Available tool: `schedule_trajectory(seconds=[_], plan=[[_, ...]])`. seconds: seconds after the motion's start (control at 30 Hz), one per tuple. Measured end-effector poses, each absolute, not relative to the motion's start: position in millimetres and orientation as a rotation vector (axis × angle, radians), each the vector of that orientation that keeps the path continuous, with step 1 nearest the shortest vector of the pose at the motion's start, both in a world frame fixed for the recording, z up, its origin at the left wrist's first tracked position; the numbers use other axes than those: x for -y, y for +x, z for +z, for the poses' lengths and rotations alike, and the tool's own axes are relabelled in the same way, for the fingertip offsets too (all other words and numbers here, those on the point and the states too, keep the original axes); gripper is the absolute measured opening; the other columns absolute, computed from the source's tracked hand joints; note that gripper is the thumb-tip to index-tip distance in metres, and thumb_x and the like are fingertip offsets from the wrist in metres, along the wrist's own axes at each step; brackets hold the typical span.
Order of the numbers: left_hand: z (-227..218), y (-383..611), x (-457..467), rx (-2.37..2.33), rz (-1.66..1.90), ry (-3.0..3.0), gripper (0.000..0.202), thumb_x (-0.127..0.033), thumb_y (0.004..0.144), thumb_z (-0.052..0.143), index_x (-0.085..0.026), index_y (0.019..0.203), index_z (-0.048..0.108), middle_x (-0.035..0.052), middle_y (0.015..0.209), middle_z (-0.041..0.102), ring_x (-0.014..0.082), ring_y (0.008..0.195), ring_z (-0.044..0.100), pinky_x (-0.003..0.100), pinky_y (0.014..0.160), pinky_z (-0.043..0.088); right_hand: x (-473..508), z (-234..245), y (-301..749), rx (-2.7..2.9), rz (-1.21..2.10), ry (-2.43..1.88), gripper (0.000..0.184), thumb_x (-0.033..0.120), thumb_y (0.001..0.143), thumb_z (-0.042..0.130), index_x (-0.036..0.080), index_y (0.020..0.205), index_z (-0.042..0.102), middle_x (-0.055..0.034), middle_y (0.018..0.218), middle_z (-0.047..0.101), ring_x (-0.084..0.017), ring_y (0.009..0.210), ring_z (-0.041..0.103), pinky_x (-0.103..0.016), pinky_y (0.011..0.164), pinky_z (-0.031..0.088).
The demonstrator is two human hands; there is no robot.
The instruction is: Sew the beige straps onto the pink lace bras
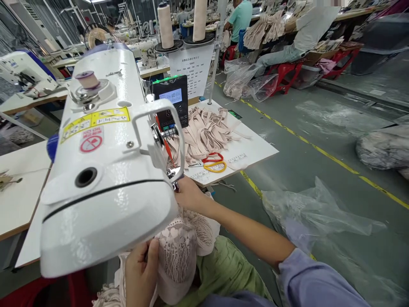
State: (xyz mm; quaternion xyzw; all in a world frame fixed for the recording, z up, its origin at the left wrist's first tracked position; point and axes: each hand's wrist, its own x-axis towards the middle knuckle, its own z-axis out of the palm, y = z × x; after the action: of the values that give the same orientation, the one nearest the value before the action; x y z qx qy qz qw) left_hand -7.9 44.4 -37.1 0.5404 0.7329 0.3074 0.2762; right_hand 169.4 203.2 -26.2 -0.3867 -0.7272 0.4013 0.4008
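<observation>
Fingers (153, 252) of the left hand (139, 270) are curled in, the thumb and forefinger drawn nearly together on the near edge of one pale lace garment (177, 247), which hangs just below the machine's head with two rounded cups showing. The right hand (190, 195) reaches in above that garment, close against the machine's far side; its fingertips are hidden there, so I can't tell how far apart they are or what they grip. Around both hands stands one white sewing machine (105, 209), carrying one small thread spool (87, 79), one yellow label (96, 121) and one red warning sign (91, 142). Under the right forearm, one green cloth (228, 264) covers the lap. Beyond the machine, on the white tabletop (260, 147), lies one pair of scissors (206, 164) with two handle loops, one red and one yellow, touching one heap of beige straps (207, 130) too tangled to count. One control panel (171, 100) stands beside the heap, one printed sheet (198, 70) behind it, and two thread cones (165, 27) rise above. Farther off, two people sit at other tables, one in a teal shirt (241, 19), one in a pale top (315, 30).
</observation>
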Motion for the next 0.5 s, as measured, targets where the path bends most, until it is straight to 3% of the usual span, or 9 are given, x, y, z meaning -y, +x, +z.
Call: schedule_trajectory(seconds=[0.2, 0.33, 0.43, 0.5], plan=[[-33.9, -10.1, -34.7, -1.961, 0.862, 1.321, 0.044, -0.060, 0.086, 0.051, -0.020, 0.078, 0.067, -0.0018, 0.062, 0.058, 0.0172, 0.062, 0.053, 0.023, 0.058, 0.040, -201.5, -31.5, 166.0, 1.743, 1.095, -0.944, 0.019, 0.006, 0.071, 0.061, 0.022, 0.080, 0.061, -0.0013, 0.098, 0.058, -0.015, 0.071, 0.052, -0.029, 0.064, 0.044], [-40.3, -22.4, -31.8, -1.903, 0.774, 1.359, 0.045, -0.061, 0.088, 0.049, -0.020, 0.079, 0.065, 0.0001, 0.068, 0.062, 0.0193, 0.069, 0.056, 0.024, 0.062, 0.042, -198.9, -32.4, 156.4, 1.683, 1.084, -0.924, 0.012, 0.008, 0.072, 0.059, 0.019, 0.077, 0.058, -0.0026, 0.100, 0.056, -0.014, 0.073, 0.051, -0.028, 0.067, 0.043], [-49.8, -3.1, -21.9, -1.800, 0.720, 1.414, 0.046, -0.058, 0.094, 0.038, -0.021, 0.074, 0.056, 0.0008, 0.068, 0.058, 0.0183, 0.069, 0.054, 0.025, 0.062, 0.041, -176.1, -30.0, 170.2, 1.427, 1.238, -0.893, 0.005, 0.021, 0.084, 0.058, 0.020, 0.080, 0.056, -0.0013, 0.090, 0.056, -0.015, 0.075, 0.053, -0.028, 0.068, 0.045], [-62.2, 30.4, -6.6, -1.692, 0.670, 1.426, 0.046, -0.056, 0.096, 0.032, -0.023, 0.071, 0.051, 0.0008, 0.066, 0.056, 0.0173, 0.065, 0.051, 0.026, 0.060, 0.040, -150.9, -32.4, 198.2, 1.151, 1.507, -0.850, 0.013, 0.033, 0.092, 0.055, 0.021, 0.090, 0.058, 0.0004, 0.086, 0.059, -0.012, 0.065, 0.053, -0.026, 0.060, 0.046]])
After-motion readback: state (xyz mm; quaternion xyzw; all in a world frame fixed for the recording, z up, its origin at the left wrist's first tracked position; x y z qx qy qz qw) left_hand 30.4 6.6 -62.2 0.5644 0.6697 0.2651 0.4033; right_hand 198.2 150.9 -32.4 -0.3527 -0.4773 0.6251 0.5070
